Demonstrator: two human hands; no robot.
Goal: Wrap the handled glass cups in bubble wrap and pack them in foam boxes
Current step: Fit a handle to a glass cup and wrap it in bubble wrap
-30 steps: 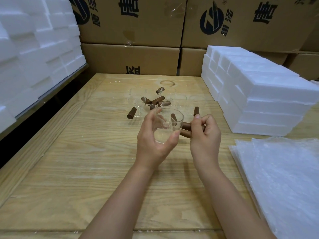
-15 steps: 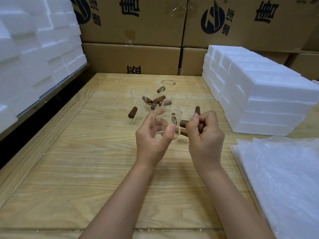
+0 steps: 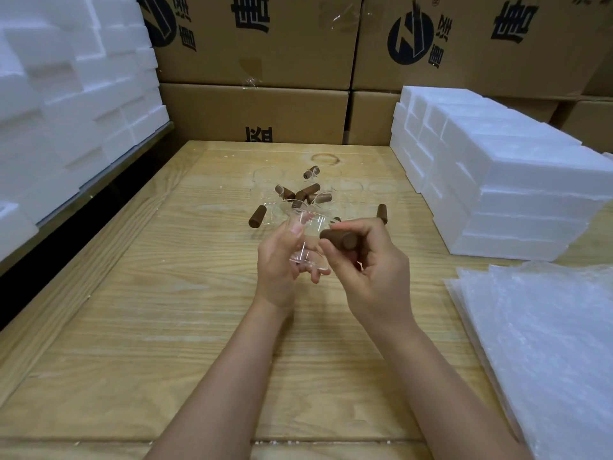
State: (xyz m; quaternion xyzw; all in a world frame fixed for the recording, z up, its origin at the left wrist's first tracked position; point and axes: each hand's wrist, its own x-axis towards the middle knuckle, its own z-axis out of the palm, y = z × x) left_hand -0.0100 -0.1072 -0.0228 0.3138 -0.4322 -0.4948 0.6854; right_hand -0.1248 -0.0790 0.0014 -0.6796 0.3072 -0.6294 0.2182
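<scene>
Above the middle of the wooden table [image 3: 166,327] I hold one clear glass cup [image 3: 306,239]. My left hand [image 3: 280,263] cups its body from the left. My right hand [image 3: 371,267] grips its brown wooden handle [image 3: 340,239], whose end points toward me. Behind my hands, several more clear glass cups with brown handles [image 3: 300,194] stand in a loose group on the table. A stack of bubble wrap sheets [image 3: 544,343] lies at the right front. White foam boxes [image 3: 497,180] are stacked at the right rear.
More white foam pieces [image 3: 66,94] are piled high along the left side, beyond the table's left edge. Brown cardboard cartons [image 3: 258,61] form a wall behind the table. Bare wood lies in front of and to the left of my hands.
The cup has turned in my hands, so its handle now points toward me instead of to the right. My right hand has shifted its grip along the handle. Both hands stay over the same spot.
</scene>
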